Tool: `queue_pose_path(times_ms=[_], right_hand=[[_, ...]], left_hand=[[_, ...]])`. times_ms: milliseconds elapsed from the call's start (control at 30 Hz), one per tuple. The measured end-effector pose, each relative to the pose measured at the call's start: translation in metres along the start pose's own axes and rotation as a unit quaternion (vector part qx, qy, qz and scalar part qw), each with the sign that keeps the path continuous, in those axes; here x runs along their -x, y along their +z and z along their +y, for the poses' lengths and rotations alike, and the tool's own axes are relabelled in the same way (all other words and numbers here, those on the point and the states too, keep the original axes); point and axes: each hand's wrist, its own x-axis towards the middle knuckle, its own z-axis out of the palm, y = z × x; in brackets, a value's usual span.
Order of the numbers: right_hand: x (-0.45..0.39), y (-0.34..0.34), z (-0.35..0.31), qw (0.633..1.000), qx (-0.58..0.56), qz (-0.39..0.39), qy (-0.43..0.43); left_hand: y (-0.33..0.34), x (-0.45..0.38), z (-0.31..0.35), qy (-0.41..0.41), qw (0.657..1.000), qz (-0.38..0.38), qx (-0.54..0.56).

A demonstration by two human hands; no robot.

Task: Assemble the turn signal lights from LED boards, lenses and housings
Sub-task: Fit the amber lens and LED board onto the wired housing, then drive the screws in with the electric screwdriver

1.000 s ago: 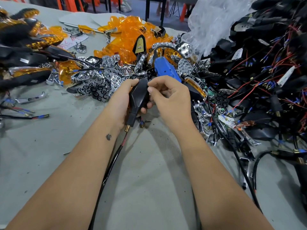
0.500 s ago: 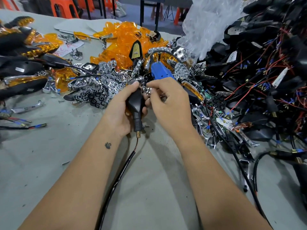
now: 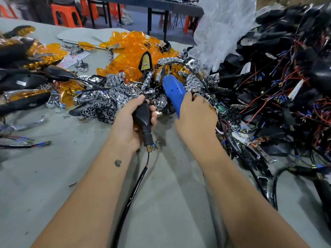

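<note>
Housing (image 3: pixel 142 116), black, held upright at the near centre of the grey table (image 3: pixel 44 185), with the left hand (image 3: pixel 131 122) curled round it and a black cable (image 3: pixel 132 192) trailing nearward. Right hand (image 3: pixel 196 117) wraps the handle of a blue tool (image 3: pixel 172 91) just right of it. Orange lenses (image 3: pixel 132 49) lie beyond.

Below the left hand (image 3: pixel 130 122) gripping the black housing (image 3: pixel 143 115), the grey tabletop (image 3: pixel 53 176) lay bare apart from the housing's black cable (image 3: pixel 132 194). Just above that grip, chrome reflectors (image 3: pixel 114 93) and orange lenses (image 3: pixel 129 51) were heaped close. The right hand (image 3: pixel 195 119) lay against the blue tool (image 3: pixel 173 92); to its right a tangle of black housings and wires (image 3: pixel 277 86) blocked passage
</note>
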Motion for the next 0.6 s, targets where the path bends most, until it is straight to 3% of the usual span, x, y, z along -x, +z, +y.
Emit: queue_pose_path(times_ms=[133,267,333,367,467,600], right_hand=[[-0.015,-0.006,-0.003,0.998,-0.02,-0.052,-0.001],[-0.028,-0.011,0.004,0.987,-0.117,-0.107,0.019],[-0.033,-0.016,0.009,0.962,-0.22,-0.156,0.033],[-0.034,-0.02,0.01,0.929,-0.318,-0.18,0.052],[-0.033,-0.027,0.016,0.762,-0.601,-0.208,0.122],[-0.029,-0.038,0.032,0.563,-0.796,-0.201,0.098]], left_hand=[[0.002,-0.002,-0.001,0.01,1.0,0.014,-0.004],[0.001,-0.003,-0.001,0.015,1.0,0.018,-0.016],[0.001,-0.003,-0.001,0.019,1.0,0.016,-0.017],[0.001,-0.003,-0.001,0.02,1.0,0.016,-0.015],[0.001,-0.003,0.0,0.022,0.999,0.021,-0.015],[-0.003,-0.004,0.001,0.047,0.998,0.021,-0.04]])
